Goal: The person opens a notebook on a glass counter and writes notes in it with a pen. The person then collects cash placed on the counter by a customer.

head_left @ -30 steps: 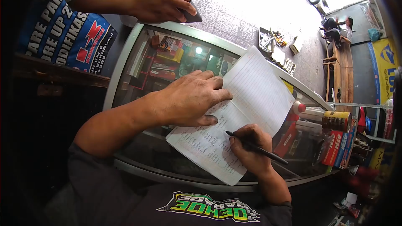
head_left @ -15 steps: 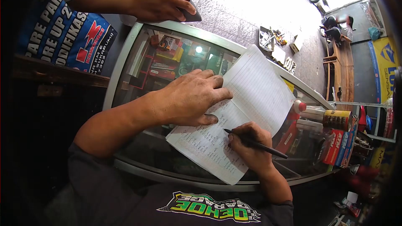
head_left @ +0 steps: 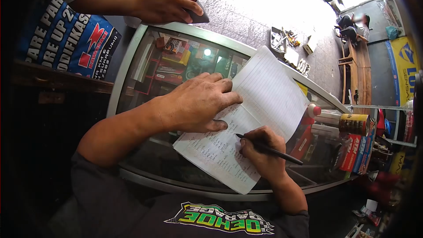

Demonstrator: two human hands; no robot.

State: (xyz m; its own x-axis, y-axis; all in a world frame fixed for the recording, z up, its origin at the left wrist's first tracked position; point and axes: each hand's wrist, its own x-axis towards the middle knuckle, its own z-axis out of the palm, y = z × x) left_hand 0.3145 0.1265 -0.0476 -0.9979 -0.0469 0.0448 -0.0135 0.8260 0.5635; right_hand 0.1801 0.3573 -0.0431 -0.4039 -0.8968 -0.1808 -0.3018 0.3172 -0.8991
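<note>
An open notebook lies slanted on a glass display counter. Its near page carries several lines of handwriting; the far page shows ruled lines without visible writing. My left hand rests across the upper left of the written page, fingers stretched out and thumb apart, covering part of the writing. In my right hand is a black pen, gripped between thumb and fingers. The pen's tip is at the written page, just right of my left thumb; whether it touches the paper I cannot tell.
Across the counter, another person's hand holds a dark object on the metal edge. Boxed parts sit under the glass. A red-capped bottle and a tin stand right. Beyond are a tool tray and wooden bench.
The view has shifted very slightly. Both my hands keep nearly the same place on the notebook, and the pen is still in my right hand.
</note>
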